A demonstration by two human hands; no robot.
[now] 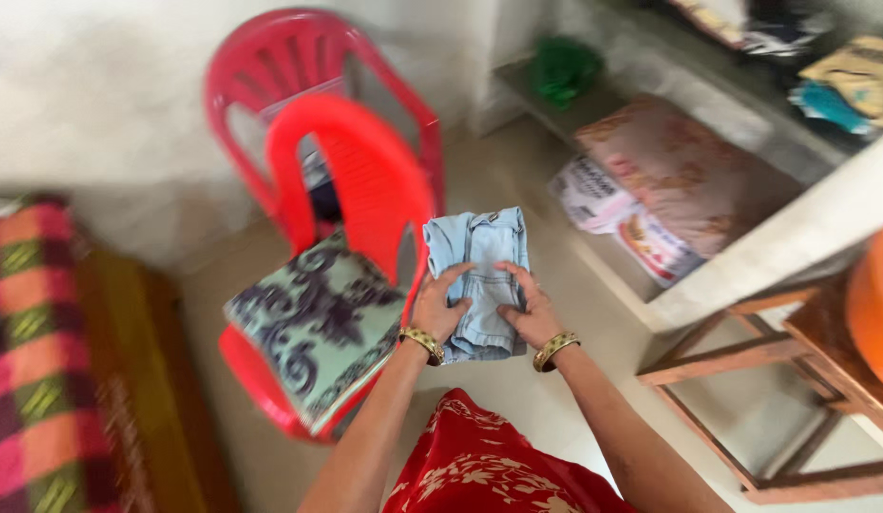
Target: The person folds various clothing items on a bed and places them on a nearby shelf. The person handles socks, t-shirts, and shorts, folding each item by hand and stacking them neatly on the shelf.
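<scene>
both hands are holding a folded light-blue denim garment point(479, 275) out in front of the body, just right of the red plastic chair point(351, 180). left hand point(439, 309) is gripping its lower left edge, fingers curling over the cloth. right hand point(531, 313) is clamping the lower right side, thumb on top. gold bangles are sitting on both wrists. a folded green patterned cloth point(318, 323) is lying on the chair seat. a wooden stool frame point(783, 380) is standing to the right.
</scene>
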